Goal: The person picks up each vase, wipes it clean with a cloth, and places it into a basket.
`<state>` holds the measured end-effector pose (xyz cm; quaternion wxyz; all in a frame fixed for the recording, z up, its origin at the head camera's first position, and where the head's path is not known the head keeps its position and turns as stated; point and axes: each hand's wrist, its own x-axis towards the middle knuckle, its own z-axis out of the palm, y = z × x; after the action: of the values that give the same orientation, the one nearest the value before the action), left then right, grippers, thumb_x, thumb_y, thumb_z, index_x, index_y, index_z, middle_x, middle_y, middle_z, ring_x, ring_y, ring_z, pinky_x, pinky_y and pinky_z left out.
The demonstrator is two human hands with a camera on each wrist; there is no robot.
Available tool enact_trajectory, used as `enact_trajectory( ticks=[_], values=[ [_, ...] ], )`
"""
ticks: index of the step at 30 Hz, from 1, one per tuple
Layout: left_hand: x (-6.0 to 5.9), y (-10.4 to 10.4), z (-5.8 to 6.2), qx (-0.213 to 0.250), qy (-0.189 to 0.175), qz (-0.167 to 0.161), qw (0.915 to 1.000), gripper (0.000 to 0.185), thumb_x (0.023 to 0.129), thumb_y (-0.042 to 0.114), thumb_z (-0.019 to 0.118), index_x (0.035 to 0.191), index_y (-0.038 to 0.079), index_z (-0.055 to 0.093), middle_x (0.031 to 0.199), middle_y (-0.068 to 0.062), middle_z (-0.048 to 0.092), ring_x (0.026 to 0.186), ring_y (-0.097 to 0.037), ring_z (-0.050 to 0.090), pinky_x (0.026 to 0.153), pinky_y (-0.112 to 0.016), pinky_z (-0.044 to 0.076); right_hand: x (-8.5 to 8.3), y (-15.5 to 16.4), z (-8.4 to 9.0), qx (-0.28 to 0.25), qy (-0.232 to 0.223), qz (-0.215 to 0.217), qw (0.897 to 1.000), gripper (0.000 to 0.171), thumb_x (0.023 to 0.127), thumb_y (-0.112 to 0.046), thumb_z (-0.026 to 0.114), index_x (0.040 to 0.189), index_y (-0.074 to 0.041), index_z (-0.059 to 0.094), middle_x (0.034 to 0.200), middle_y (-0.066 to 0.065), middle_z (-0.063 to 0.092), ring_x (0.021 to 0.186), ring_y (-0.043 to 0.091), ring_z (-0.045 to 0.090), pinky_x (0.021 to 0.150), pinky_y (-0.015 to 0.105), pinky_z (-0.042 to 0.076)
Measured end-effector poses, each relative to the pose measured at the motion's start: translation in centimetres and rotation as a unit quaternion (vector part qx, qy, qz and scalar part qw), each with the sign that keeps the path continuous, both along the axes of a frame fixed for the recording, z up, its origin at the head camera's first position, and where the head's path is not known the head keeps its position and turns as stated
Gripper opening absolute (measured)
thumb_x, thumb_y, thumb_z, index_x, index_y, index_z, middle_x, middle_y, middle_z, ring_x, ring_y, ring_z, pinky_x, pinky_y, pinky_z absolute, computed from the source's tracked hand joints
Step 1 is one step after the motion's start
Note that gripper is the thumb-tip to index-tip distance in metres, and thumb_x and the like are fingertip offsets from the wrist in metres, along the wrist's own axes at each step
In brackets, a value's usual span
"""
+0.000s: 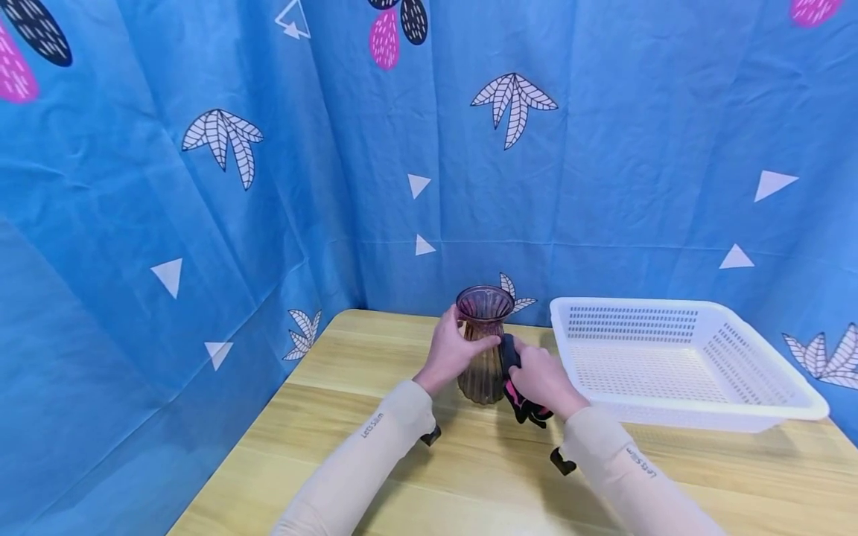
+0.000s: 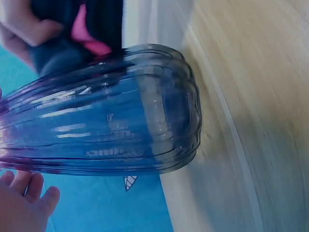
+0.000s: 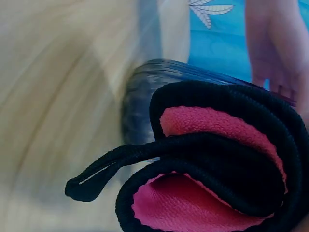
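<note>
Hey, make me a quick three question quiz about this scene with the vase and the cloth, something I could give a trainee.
1. True or false: the left hand grips the ribbed glass vase near its neck.
2. What does the right hand hold against the vase's side?
A. a black and pink cloth
B. a yellow sponge
C. a spray bottle
3. Fill in: the white perforated basket stands on the wooden table to the ____ of the vase, from the person's own side.

Key
1. True; the vase stands upright.
2. A; the right wrist view shows it folded, black edging, pink inside.
3. Right; in the head view nothing shows inside it.
</note>
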<state>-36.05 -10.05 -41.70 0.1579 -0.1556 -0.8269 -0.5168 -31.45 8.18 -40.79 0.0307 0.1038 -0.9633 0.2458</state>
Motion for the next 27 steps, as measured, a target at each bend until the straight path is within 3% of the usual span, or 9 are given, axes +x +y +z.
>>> enact_trajectory(
  ticks=[3, 10, 12, 18, 23, 25, 27],
  values=[
    [0.1, 0.0, 0.1, -0.006, -0.008, 0.013, 0.9999, 0.080, 0.076, 0.047, 0.086, 0.138, 0.017, 0.046, 0.128, -0.001, 0.060, 0.122, -0.020, 0.056, 0.104, -0.045, 0.046, -0.1, 0.1, -1.1, 0.010, -0.006, -0.002, 1.000, 0.065, 0.094, -0.016, 0.061, 0.152, 0.003, 0.038, 0.130, 0.034, 0.060, 0.093, 0.036, 0.068, 0.076, 0.048, 0.054],
    [0.1, 0.3, -0.3, 0.033, -0.023, -0.001, 0.9992, 0.066, 0.084, 0.031, 0.078, 0.138, 0.017, 0.044, 0.133, -0.003, 0.060, 0.131, -0.022, 0.052, 0.112, -0.049, 0.039, 0.1, 0.0, -3.1, -0.006, -0.047, 0.004, 0.999, 0.064, 0.094, -0.013, 0.062, 0.149, 0.009, 0.038, 0.129, 0.032, 0.061, 0.081, 0.030, 0.067, 0.075, 0.044, 0.053],
    [0.1, 0.5, -0.4, 0.040, -0.024, -0.007, 0.9989, 0.070, 0.084, 0.034, 0.077, 0.141, 0.016, 0.042, 0.136, -0.004, 0.058, 0.134, -0.022, 0.050, 0.114, -0.049, 0.037, 0.2, 0.0, -3.2, -0.002, -0.044, 0.008, 0.999, 0.063, 0.094, -0.012, 0.062, 0.148, 0.010, 0.040, 0.134, 0.033, 0.058, 0.084, 0.027, 0.065, 0.077, 0.043, 0.052],
    [0.0, 0.7, -0.5, 0.040, -0.017, 0.008, 0.9990, 0.080, 0.077, 0.056, 0.082, 0.138, 0.016, 0.049, 0.130, 0.001, 0.051, 0.125, -0.017, 0.052, 0.109, -0.041, 0.043, 0.7, 0.0, -2.6, -0.024, -0.066, -0.003, 0.998, 0.062, 0.096, -0.014, 0.060, 0.151, 0.005, 0.040, 0.141, 0.033, 0.052, 0.059, 0.021, 0.053, 0.068, 0.038, 0.049],
    [-0.2, 0.6, -0.4, 0.008, 0.011, 0.029, 0.9995, 0.067, 0.078, 0.052, 0.083, 0.127, 0.013, 0.060, 0.121, 0.000, 0.044, 0.117, -0.016, 0.048, 0.104, -0.039, 0.045, 1.0, 0.0, -1.6, -0.063, -0.045, -0.017, 0.997, 0.063, 0.096, -0.015, 0.059, 0.154, -0.001, 0.038, 0.108, 0.027, 0.070, 0.044, 0.014, 0.043, 0.049, 0.032, 0.043],
    [-0.4, 0.6, -0.3, -0.007, 0.021, 0.035, 0.9991, 0.063, 0.079, 0.049, 0.083, 0.126, 0.012, 0.061, 0.120, 0.000, 0.046, 0.114, -0.017, 0.050, 0.102, -0.039, 0.046, 1.1, 0.0, -0.9, -0.074, -0.020, -0.013, 0.997, 0.064, 0.095, -0.014, 0.058, 0.154, -0.001, 0.037, 0.092, 0.022, 0.070, 0.044, 0.014, 0.047, 0.047, 0.031, 0.043],
    [-0.5, 0.6, -0.2, -0.021, 0.029, 0.041, 0.9985, 0.061, 0.080, 0.046, 0.083, 0.126, 0.012, 0.061, 0.118, -0.001, 0.049, 0.111, -0.017, 0.052, 0.098, -0.039, 0.048, 1.1, 0.1, 0.0, -0.088, 0.001, -0.005, 0.996, 0.065, 0.094, -0.012, 0.058, 0.154, -0.002, 0.036, 0.086, 0.019, 0.069, 0.048, 0.015, 0.053, 0.048, 0.032, 0.045]
  ],
)
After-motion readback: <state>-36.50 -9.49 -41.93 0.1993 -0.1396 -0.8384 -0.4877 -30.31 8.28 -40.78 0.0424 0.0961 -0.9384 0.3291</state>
